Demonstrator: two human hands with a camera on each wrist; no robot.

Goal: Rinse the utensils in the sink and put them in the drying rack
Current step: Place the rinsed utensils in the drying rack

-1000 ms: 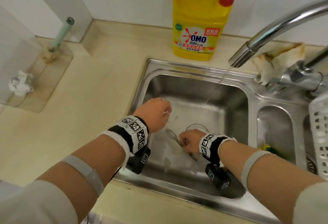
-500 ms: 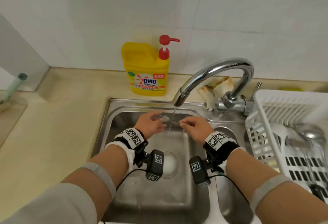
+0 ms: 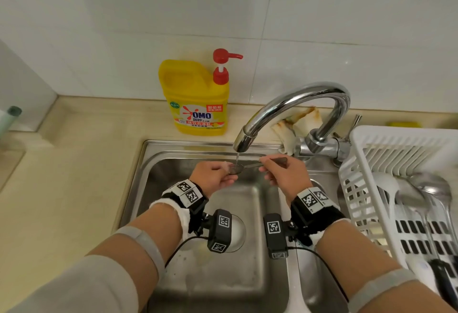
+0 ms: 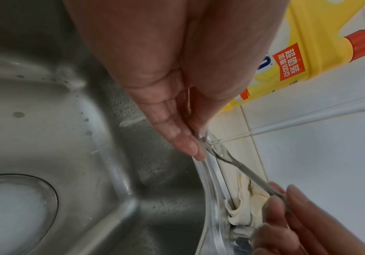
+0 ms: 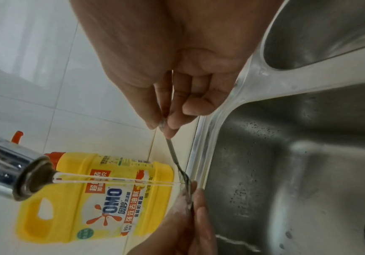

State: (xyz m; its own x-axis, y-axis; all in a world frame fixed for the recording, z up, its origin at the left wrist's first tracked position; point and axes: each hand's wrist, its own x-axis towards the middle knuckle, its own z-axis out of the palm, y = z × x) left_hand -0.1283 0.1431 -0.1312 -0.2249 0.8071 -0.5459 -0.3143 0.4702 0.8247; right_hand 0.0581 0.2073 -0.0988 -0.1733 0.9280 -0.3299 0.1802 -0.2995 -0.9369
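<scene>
A metal spoon [image 3: 248,165] lies level under the thin water stream [image 3: 237,157] from the chrome faucet [image 3: 285,104], above the left sink basin [image 3: 171,164]. My right hand [image 3: 264,166] pinches the handle [image 5: 172,151] between thumb and fingers. My left hand [image 3: 229,173] holds the spoon's bowl, thumb on top and fingers beneath, and water runs over it [image 4: 207,138]. The bowl is mostly hidden by the left fingers [image 4: 177,134]. At the right stands the white plastic drying rack [image 3: 371,144] with several metal spoons and ladles [image 3: 421,193] lying in it.
A yellow OMO detergent bottle [image 3: 198,99] with a red pump stands on the counter behind the sink. A crumpled stained cloth [image 3: 297,121] lies behind the faucet base. A narrow second basin [image 3: 319,275] sits between the main basin and the rack. Beige counter [image 3: 74,176] extends left.
Both hands rose from the basin floor with the spoon to the faucet stream. The head view tilted up, and the rack came into sight.
</scene>
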